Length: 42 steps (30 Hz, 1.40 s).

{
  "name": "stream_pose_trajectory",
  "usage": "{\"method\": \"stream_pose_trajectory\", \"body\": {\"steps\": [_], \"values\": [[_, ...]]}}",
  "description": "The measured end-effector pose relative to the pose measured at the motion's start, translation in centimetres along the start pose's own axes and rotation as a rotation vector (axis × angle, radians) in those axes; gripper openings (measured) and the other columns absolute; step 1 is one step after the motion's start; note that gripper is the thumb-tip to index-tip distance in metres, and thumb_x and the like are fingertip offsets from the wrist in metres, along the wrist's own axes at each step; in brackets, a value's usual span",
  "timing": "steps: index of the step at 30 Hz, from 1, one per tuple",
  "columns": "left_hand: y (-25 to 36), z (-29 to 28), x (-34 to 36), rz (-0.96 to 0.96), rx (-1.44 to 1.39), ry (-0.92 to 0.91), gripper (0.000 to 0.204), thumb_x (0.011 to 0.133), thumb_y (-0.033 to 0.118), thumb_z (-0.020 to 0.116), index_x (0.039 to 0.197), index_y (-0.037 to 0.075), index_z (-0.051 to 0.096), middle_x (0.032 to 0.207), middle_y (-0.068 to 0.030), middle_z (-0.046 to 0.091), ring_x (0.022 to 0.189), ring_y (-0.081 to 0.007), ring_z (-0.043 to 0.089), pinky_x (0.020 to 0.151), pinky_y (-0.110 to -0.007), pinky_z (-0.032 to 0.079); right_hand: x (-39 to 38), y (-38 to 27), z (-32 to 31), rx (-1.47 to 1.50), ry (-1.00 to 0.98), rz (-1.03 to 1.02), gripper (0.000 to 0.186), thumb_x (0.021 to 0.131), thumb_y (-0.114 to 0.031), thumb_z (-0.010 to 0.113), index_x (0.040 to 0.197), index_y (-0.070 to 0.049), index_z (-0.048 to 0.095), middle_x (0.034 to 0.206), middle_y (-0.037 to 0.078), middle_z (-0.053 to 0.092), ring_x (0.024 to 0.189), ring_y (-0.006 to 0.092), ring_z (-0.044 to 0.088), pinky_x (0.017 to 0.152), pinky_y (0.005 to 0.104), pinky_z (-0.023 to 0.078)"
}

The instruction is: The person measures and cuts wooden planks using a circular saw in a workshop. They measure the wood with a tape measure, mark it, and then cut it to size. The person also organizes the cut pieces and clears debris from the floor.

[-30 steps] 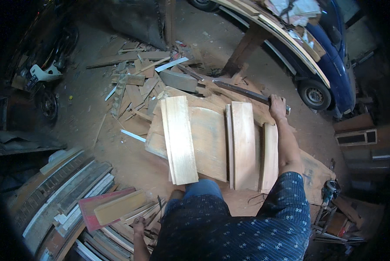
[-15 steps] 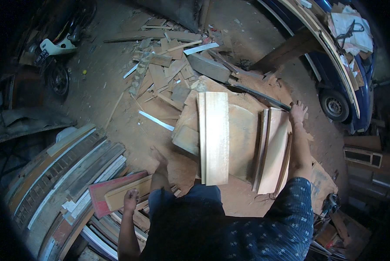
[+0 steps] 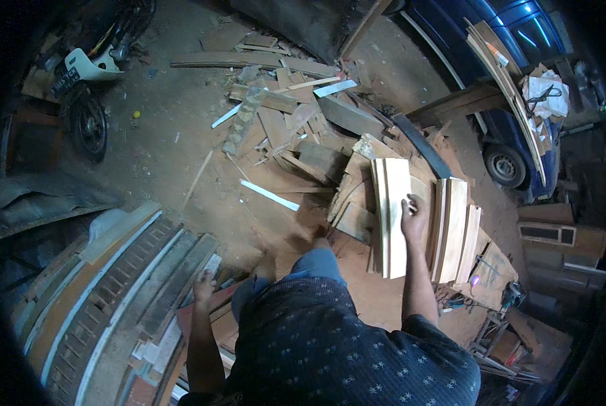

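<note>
My right hand (image 3: 414, 215) is over the right edge of a stack of pale, smooth wooden boards (image 3: 394, 243), fingers a little bent and apart, gripping nothing I can see. Right of it stands a second group of similar pale boards (image 3: 450, 233). Both groups rest on a rough, dusty worktop (image 3: 349, 196). Beyond them lies a dark flat bar (image 3: 421, 145), apart from my hand. My left hand (image 3: 205, 285) hangs low at the left with its fingers loosely bent, nothing visible in it, above a pile of long planks (image 3: 171, 291).
Scrap wood (image 3: 276, 122) covers the floor ahead, with a white strip (image 3: 269, 195) nearer me. A motorcycle (image 3: 90, 101) stands at the far left. A blue vehicle (image 3: 509, 162) is at the far right, long boards (image 3: 509, 88) beside it. A power tool (image 3: 512, 296) sits at the right.
My right hand has left the dark bar and moved left to the nearer pale boards. My view has shifted, so the boards appear farther right. My left hand stays low at the left.
</note>
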<state>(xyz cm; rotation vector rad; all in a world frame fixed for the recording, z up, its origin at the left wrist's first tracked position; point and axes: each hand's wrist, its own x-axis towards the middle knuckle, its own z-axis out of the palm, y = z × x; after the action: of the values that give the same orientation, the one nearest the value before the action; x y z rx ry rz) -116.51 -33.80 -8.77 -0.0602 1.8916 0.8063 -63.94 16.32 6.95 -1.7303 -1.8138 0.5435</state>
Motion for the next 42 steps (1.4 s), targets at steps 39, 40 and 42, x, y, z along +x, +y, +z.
{"method": "stream_pose_trajectory", "body": {"steps": [39,40,42], "values": [[66.2,0.0,47.8,0.492,1.356,-0.212,0.053,0.097,0.041,0.062,0.135,0.005,0.058,0.135,-0.022,0.06,0.128,-0.0407,0.054,0.108,-0.051,0.042,23.0,-22.8,54.4,0.406,-0.338,0.752,0.056,0.091,-0.04,0.076,0.12,0.007,0.066,0.105,0.02,0.073,0.097,0.0236,0.07,0.087,0.0373,0.055],[66.7,0.1,49.7,0.534,1.471,-0.231,0.055,0.097,0.042,0.061,0.138,0.006,0.056,0.139,-0.0226,0.057,0.132,-0.042,0.051,0.11,-0.054,0.04,22.9,-23.0,56.6,0.422,-0.32,0.834,0.06,0.09,-0.041,0.078,0.122,0.008,0.064,0.106,0.021,0.073,0.097,0.0234,0.07,0.087,0.0368,0.055],[67.8,0.7,53.6,0.569,1.682,-0.294,0.059,0.095,0.046,0.06,0.139,0.008,0.055,0.148,-0.0233,0.049,0.14,-0.0432,0.042,0.112,-0.065,0.032,22.6,-23.5,61.3,0.458,-0.271,0.998,0.069,0.088,-0.042,0.08,0.128,0.009,0.06,0.108,0.022,0.071,0.097,0.0232,0.069,0.086,0.0357,0.055]]}}
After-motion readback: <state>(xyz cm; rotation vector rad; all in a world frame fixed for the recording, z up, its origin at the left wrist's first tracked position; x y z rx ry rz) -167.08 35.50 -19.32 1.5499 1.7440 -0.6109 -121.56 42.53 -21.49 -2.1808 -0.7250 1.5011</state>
